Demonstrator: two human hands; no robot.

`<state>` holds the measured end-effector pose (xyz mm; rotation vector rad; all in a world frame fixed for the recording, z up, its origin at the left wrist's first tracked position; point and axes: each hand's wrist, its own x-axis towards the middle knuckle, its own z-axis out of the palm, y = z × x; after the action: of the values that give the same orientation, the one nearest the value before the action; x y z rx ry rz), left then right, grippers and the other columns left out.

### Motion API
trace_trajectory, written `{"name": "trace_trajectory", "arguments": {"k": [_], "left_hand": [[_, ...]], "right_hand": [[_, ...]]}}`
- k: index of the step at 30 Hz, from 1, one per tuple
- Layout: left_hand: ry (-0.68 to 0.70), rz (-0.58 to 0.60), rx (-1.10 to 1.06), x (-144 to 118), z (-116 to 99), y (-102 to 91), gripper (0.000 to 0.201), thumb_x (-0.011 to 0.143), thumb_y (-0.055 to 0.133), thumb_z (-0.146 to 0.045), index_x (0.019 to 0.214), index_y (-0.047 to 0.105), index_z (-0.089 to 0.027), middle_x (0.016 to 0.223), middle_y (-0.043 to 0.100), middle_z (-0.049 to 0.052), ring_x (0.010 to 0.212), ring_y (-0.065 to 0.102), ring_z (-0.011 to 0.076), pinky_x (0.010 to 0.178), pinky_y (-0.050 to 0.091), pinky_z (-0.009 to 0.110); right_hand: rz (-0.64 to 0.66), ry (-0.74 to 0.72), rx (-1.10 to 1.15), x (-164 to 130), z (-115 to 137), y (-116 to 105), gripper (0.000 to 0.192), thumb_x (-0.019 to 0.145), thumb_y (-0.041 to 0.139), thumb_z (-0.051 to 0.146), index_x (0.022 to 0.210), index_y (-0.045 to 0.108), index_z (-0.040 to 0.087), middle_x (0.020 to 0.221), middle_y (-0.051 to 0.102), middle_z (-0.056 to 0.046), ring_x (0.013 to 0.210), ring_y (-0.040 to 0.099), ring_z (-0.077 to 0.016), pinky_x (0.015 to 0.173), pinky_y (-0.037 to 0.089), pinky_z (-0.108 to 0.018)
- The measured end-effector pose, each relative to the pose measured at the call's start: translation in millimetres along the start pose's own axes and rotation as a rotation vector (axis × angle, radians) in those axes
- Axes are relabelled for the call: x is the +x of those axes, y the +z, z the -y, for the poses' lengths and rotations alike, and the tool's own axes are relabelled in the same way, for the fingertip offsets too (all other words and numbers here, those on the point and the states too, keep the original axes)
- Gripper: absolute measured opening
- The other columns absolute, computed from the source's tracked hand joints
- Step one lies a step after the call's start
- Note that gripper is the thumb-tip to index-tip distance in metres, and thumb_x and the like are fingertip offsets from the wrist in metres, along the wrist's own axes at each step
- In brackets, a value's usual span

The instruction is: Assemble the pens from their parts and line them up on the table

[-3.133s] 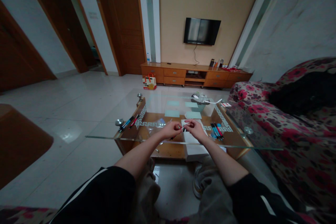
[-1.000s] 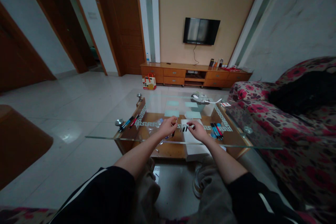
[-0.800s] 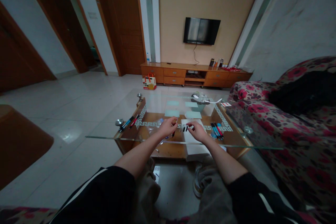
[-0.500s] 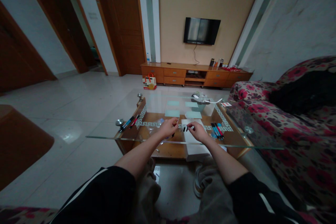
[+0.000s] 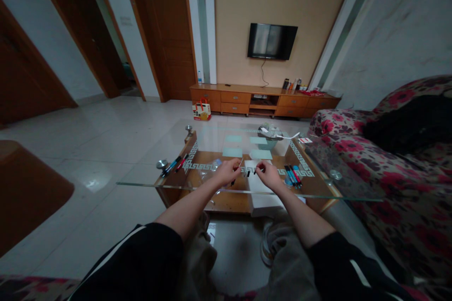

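Over the glass tabletop, my left hand [image 5: 229,171] is closed in a pinch on a thin, pale stick [image 5: 241,162], which may be a pen part. A dark tip [image 5: 232,182] shows just below that hand; whether it belongs to the held thing I cannot tell. My right hand [image 5: 268,175] has its fingertips pinched together on a small black piece [image 5: 255,171], too small to name for certain. Another short black piece [image 5: 248,174] lies between the two hands. Several blue, red and black pens [image 5: 294,176] lie right of my right hand, and more pens [image 5: 171,166] lie at the left.
The glass coffee table [image 5: 141,184] has an exposed front edge. A white box [image 5: 264,203] sits beneath the glass. Crumpled clear plastic [image 5: 208,174] is near my left hand. A basket [image 5: 270,140] and a red-and-white card [image 5: 305,140] are farther back. A flowered sofa [image 5: 353,141] stands right.
My right hand has shifted slightly right, away from the short black piece, with a small black piece in its fingertips. My left hand has barely moved.
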<state>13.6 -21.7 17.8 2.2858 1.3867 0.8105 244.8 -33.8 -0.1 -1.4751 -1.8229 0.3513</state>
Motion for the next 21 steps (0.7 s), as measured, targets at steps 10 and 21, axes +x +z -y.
{"name": "trace_trajectory", "arguments": {"k": [10,21], "left_hand": [[0.011,0.025,0.015,-1.6,-0.8,-2.8,0.025,0.089,0.054,-0.037,0.103,0.068,-0.023,0.074,0.069,0.002,0.067,0.062,0.0173,0.063,0.040,0.024],[0.064,0.083,0.064,-1.7,-1.1,-3.2,0.024,0.087,0.055,-0.038,0.098,0.071,-0.023,0.071,0.068,0.002,0.066,0.059,0.0169,0.062,0.038,0.023]], "right_hand": [[-0.112,0.175,0.321,5.7,-4.8,5.3,0.026,0.079,0.060,0.040,0.090,0.067,0.018,0.077,0.071,-0.005,0.068,0.065,-0.0186,0.063,0.051,-0.029],[-0.174,0.291,0.626,8.2,2.3,1.9,0.046,0.070,0.069,0.056,0.088,0.067,0.014,0.078,0.070,-0.008,0.060,0.057,-0.0152,0.050,0.044,-0.024]]}}
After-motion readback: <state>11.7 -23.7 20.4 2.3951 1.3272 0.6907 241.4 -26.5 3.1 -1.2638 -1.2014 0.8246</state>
